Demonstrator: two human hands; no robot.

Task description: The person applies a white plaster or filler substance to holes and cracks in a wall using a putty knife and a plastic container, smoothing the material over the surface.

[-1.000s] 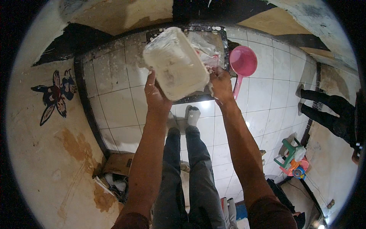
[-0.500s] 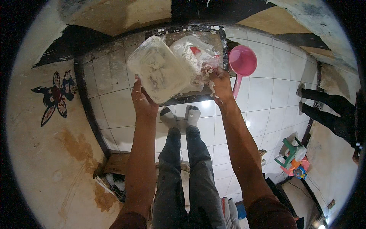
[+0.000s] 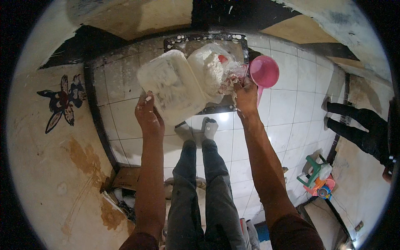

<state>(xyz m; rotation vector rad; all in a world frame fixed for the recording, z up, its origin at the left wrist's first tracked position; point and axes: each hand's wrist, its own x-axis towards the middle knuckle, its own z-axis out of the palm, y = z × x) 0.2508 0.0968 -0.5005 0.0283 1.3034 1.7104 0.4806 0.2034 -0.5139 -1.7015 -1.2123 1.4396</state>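
Observation:
My left hand [image 3: 149,116] grips the edge of a clear rectangular plastic tub [image 3: 171,87], its walls coated with white powder. The tub is tilted, with its right side against a plastic bag [image 3: 200,62]. White powder like flour [image 3: 215,71] lies heaped in the bag, beside a red patch. My right hand [image 3: 246,95] is closed on the bag's bunched right edge, its fingers smeared white. Below both is a dark-rimmed, low table or board [image 3: 212,109], mostly covered by them.
A pink long-handled dipper [image 3: 265,71] stands right of my right hand. Far right, a person in dark trousers [image 3: 362,118] stands near the wall. A green stool [image 3: 313,171] with colourful items is at lower right. A cardboard box [image 3: 126,178] sits by the left wall.
The tub has shifted slightly down and left with my left hand. More white powder shows in the bag. My right hand still holds the bag, a little farther right.

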